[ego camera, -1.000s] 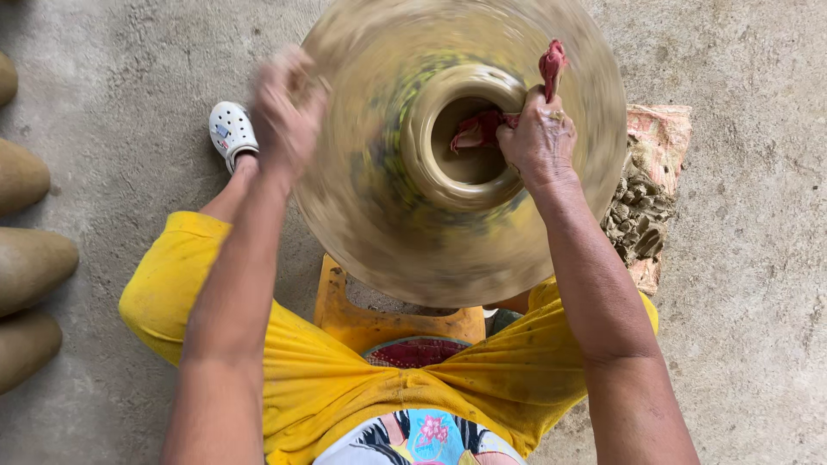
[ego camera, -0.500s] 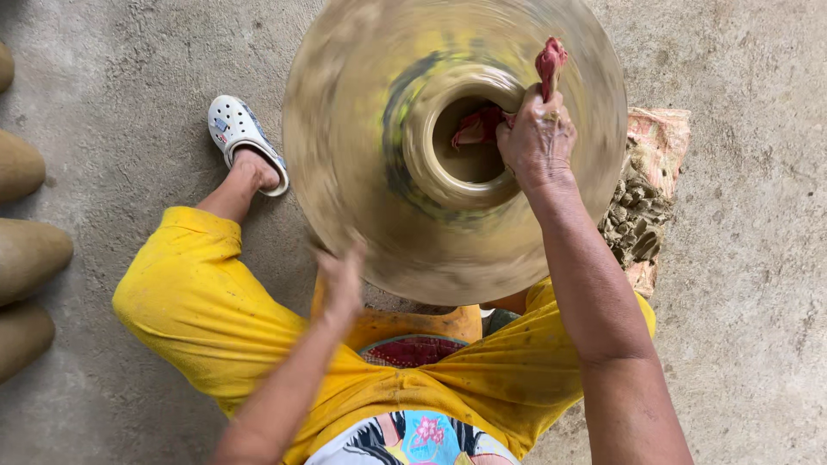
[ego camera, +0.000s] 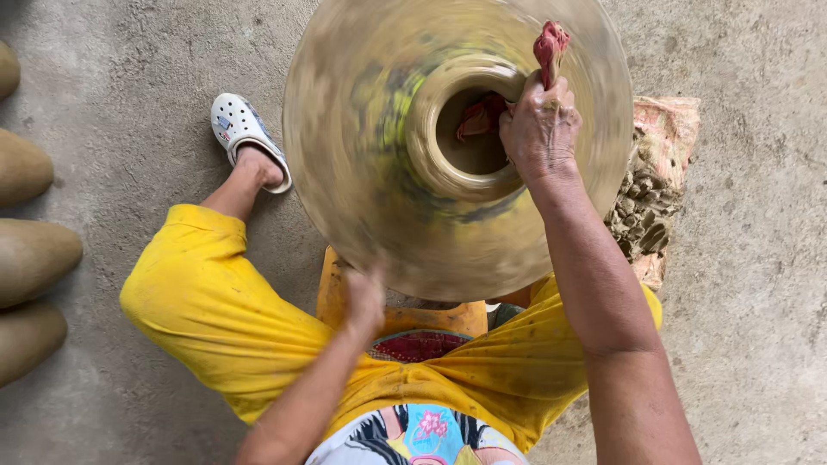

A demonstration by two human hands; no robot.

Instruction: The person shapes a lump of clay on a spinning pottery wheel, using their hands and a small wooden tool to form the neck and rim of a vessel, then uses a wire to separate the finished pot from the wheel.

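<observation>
A large round clay pot [ego camera: 370, 164] fills the upper middle of the head view and is blurred by spinning. My right hand [ego camera: 538, 125] rests on the pot's raised rim, pinching a red cloth [ego camera: 550, 45] that folds over the lip and hangs into the dark mouth. My left hand [ego camera: 363, 297] is blurred at the pot's near lower edge, against its side, with nothing seen in it. I sit on the floor in yellow trousers [ego camera: 224, 319], legs apart around the pot.
A yellow stand [ego camera: 332, 288] shows under the pot. A pile of clay lumps on a sack [ego camera: 650, 189] lies to the right. Several brown clay pots [ego camera: 30, 254] line the left edge. My foot in a white clog [ego camera: 241, 129] rests on the concrete floor [ego camera: 129, 103].
My left hand has come down from the pot's upper left side to its near lower edge. My right hand stays on the rim with the cloth. The pot keeps turning.
</observation>
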